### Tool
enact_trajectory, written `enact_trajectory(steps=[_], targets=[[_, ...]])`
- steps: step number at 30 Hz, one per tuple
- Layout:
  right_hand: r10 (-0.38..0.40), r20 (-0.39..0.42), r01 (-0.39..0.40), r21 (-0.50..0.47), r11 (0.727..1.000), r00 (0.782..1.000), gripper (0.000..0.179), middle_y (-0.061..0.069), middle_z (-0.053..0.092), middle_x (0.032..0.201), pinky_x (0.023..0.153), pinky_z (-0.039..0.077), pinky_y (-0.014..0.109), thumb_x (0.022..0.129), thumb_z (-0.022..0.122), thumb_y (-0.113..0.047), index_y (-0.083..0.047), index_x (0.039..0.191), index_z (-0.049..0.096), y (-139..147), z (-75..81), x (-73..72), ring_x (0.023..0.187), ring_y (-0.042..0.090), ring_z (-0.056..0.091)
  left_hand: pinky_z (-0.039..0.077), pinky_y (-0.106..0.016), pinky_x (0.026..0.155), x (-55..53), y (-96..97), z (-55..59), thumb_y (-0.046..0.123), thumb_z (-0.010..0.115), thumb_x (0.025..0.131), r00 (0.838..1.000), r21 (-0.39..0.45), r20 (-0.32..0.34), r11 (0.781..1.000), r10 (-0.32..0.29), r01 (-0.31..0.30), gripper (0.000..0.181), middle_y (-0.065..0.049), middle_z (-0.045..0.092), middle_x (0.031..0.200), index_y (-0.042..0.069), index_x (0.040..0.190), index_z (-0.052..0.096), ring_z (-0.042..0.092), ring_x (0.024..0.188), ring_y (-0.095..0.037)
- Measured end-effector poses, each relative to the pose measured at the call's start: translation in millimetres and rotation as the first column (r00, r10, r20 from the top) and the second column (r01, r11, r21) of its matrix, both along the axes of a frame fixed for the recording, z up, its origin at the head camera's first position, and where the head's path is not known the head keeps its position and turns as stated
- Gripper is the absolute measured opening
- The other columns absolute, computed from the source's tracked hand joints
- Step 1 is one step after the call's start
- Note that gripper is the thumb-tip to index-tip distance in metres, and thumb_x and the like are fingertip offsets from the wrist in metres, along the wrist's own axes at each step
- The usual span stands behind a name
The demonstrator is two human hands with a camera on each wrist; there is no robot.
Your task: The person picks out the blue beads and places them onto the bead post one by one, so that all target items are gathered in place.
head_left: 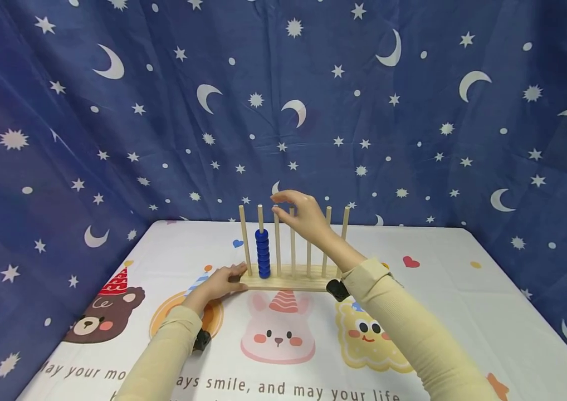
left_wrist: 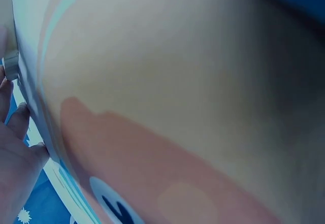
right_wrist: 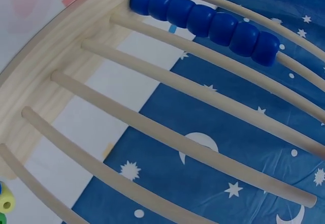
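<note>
A wooden peg rack (head_left: 288, 285) stands on the table, with several upright pegs along its base. Several blue beads (head_left: 263, 253) are stacked on the second peg from the left, its top bare above them. My left hand (head_left: 219, 283) rests at the rack's left end, thumb at the front edge and fingers on the far side. At peg-top height, my right hand (head_left: 306, 214) has thumb and index finger apart in a C shape around the top of the third peg (head_left: 277, 245). No bead shows between them. My right wrist view shows the blue beads (right_wrist: 199, 21) from the side.
A yellow bead (right_wrist: 6, 202) and parts of green and blue ones lie at the lower left edge of the right wrist view. The white tablecloth (head_left: 439, 301) carries printed cartoon figures. A blue curtain (head_left: 263, 128) with moons and stars hangs behind and beside the table.
</note>
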State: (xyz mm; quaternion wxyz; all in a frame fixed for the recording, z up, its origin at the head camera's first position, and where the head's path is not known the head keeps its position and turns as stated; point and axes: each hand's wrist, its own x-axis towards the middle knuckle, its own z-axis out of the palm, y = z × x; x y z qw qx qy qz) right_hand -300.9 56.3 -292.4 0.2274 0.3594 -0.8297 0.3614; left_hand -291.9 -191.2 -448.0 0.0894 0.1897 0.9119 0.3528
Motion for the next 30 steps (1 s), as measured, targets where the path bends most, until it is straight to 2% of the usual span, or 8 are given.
enact_trajectory(steps=[5, 11, 18, 25, 30], targets=[[0.039, -0.031, -0.040, -0.045, 0.998, 0.999, 0.026, 0.015, 0.069, 0.110, 0.087, 0.054, 0.040, 0.086, 0.067, -0.008, 0.001, 0.110, 0.065, 8, -0.4, 3.3, 0.103, 0.026, 0.064, 0.020, -0.057, 0.114, -2.4, 2.8, -1.3, 0.018, 0.067, 0.086, 1.000, -0.017, -0.013, 1.000, -0.013, 0.013, 0.061, -0.024, 0.035, 0.145, -0.005, 0.137, 0.042, 0.026, 0.136, -0.047], [0.070, -0.030, -0.071, -0.042, 0.997, 0.997, 0.027, 0.016, 0.068, 0.110, 0.092, 0.052, 0.040, 0.085, 0.068, -0.006, 0.001, 0.111, 0.064, 19, -1.7, 10.1, 0.103, 0.027, 0.064, 0.019, -0.058, 0.114, -0.2, -0.6, 1.2, 0.019, 0.066, 0.087, 1.000, -0.025, -0.003, 1.000, -0.010, 0.010, 0.062, -0.024, 0.034, 0.146, -0.005, 0.138, 0.040, 0.024, 0.137, -0.048], [0.078, -0.044, -0.080, -0.050, 0.996, 0.996, 0.026, 0.015, 0.069, 0.108, 0.087, 0.054, 0.042, 0.083, 0.069, -0.004, 0.001, 0.108, 0.065, 38, -6.5, 15.8, 0.099, 0.027, 0.065, 0.018, -0.058, 0.114, -0.9, -0.7, 3.5, 0.020, 0.064, 0.089, 0.999, -0.064, -0.001, 0.997, -0.037, 0.037, 0.060, -0.024, 0.032, 0.147, -0.005, 0.138, 0.040, 0.023, 0.137, -0.049], [0.060, -0.021, -0.060, -0.044, 0.997, 0.998, 0.026, 0.015, 0.069, 0.108, 0.091, 0.052, 0.046, 0.083, 0.070, -0.005, 0.000, 0.108, 0.065, 57, -14.9, 20.0, 0.100, 0.028, 0.065, 0.018, -0.058, 0.114, -3.0, -2.2, 3.2, 0.018, 0.064, 0.089, 0.999, -0.066, 0.012, 0.997, -0.044, 0.044, 0.058, -0.023, 0.032, 0.147, -0.006, 0.137, 0.042, 0.022, 0.137, -0.050], [0.075, -0.027, -0.076, -0.044, 0.996, 0.997, 0.026, 0.016, 0.070, 0.106, 0.087, 0.052, 0.047, 0.081, 0.070, -0.001, 0.002, 0.107, 0.065, 70, -23.0, 22.9, 0.095, 0.030, 0.066, 0.017, -0.059, 0.114, -3.6, -2.9, 1.4, 0.018, 0.064, 0.089, 0.999, -0.068, 0.010, 0.996, -0.051, 0.051, 0.059, -0.025, 0.031, 0.147, -0.007, 0.137, 0.040, 0.021, 0.137, -0.050]])
